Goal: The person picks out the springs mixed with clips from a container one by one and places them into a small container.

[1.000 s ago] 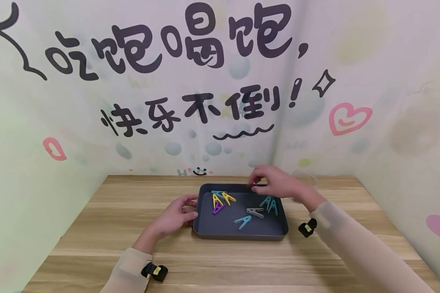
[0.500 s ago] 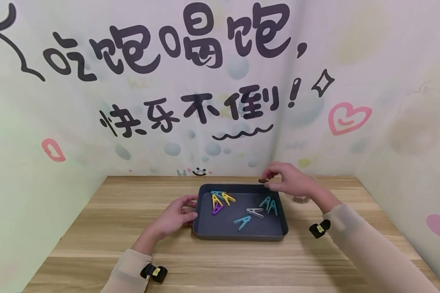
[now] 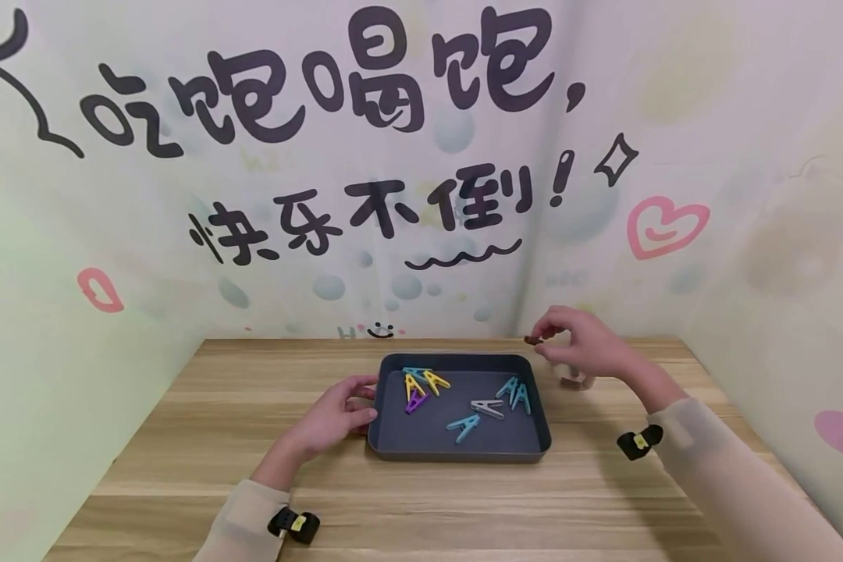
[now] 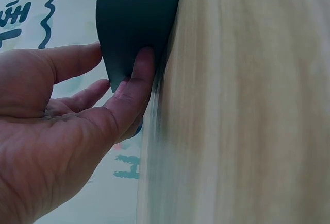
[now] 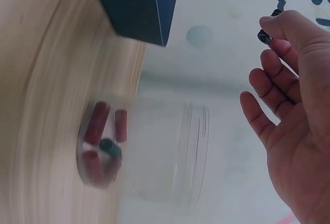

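Observation:
My left hand [image 3: 337,414] steadies the dark grey tray [image 3: 457,455], its relaxed fingertips against the tray's left side. In the left wrist view one finger [image 4: 143,64] lies flat on the outer wall. Raised beyond the tray's back right corner, my right hand [image 3: 583,343] pinches a small dark cylinder [image 5: 264,36] between thumb and index finger. That piece has a ringed side and a hole in its end; its exact kind I cannot tell. Below the right hand stands a clear jar [image 5: 154,152] with several reddish cylinders [image 5: 97,123] and a teal one [image 5: 109,147] at its bottom.
Several plastic clothespins lie in the tray: yellow [image 3: 435,382], purple [image 3: 416,402], grey [image 3: 488,408], light blue [image 3: 464,427] and teal [image 3: 522,398]. The wood-grain table [image 3: 421,515] ends at a printed wall curtain [image 3: 309,297] behind the tray.
My right hand has moved right from over the tray's back edge to above the jar, still pinching the small cylinder. The left hand and the clothespins have stayed in place.

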`<state>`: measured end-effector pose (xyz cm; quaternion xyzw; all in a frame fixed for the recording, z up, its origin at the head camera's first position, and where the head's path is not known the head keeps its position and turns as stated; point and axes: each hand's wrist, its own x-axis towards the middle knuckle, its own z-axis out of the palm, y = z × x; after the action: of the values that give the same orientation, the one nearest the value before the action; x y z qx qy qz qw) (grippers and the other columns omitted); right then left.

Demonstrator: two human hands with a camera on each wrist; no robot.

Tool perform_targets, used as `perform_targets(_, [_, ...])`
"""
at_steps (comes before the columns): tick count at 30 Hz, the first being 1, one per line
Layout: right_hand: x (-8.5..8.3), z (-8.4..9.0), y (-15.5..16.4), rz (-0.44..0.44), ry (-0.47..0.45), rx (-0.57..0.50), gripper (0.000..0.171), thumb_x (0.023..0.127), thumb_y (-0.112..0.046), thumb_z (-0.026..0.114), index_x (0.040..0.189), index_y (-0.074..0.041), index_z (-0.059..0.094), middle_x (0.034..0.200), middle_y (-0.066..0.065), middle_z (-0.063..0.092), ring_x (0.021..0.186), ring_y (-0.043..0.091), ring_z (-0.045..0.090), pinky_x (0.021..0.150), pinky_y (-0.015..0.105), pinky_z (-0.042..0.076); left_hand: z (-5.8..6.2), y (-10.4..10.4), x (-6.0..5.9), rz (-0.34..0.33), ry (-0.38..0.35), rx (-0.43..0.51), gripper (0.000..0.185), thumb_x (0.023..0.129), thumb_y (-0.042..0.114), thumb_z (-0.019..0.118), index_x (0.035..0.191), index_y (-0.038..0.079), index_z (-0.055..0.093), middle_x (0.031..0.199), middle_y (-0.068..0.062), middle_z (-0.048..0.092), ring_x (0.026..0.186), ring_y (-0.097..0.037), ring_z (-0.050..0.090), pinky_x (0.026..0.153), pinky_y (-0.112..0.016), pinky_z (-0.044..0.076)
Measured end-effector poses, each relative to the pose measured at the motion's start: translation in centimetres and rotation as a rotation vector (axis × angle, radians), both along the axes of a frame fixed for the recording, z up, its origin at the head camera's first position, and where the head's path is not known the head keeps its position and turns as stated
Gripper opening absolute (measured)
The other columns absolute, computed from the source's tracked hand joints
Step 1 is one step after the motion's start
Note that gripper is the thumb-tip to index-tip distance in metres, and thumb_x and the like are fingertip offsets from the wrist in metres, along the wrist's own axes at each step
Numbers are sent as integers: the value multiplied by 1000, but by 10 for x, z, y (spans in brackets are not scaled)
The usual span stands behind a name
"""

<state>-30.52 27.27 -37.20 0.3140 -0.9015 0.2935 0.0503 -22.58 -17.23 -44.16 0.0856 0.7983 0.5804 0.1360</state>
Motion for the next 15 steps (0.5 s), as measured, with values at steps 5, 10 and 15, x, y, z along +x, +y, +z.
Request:
perform_targets(5, [3, -1, 15, -47, 16, 1, 14, 95, -9, 80, 107, -14, 75, 102, -4, 68, 98, 20, 65, 91, 52, 58, 0, 0, 0, -1, 1, -7, 58, 104, -2, 63, 158, -2, 42, 143, -25, 56, 124, -37, 65, 95, -45, 61])
perform_targets(10, [6, -1, 32, -89, 44, -4, 15, 94, -9, 80, 107, -14, 75, 103, -2, 70, 97, 21, 65, 88, 49, 59, 0, 0, 0, 2, -2, -10, 59, 104, -2, 63, 158, -1, 42, 143, -24, 56, 123, -37, 65, 95, -45, 61])
perform_targets(15, [6, -3, 48, -137, 62, 6, 15, 94, -7, 79, 108, -11, 74, 104, 2, 70, 99, 26, 65, 89, 54, 58, 0, 0, 0, 1, 0, -10, 59, 104, -2, 63, 158, -1, 42, 142, -24, 56, 123, -36, 65, 94, -45, 61])
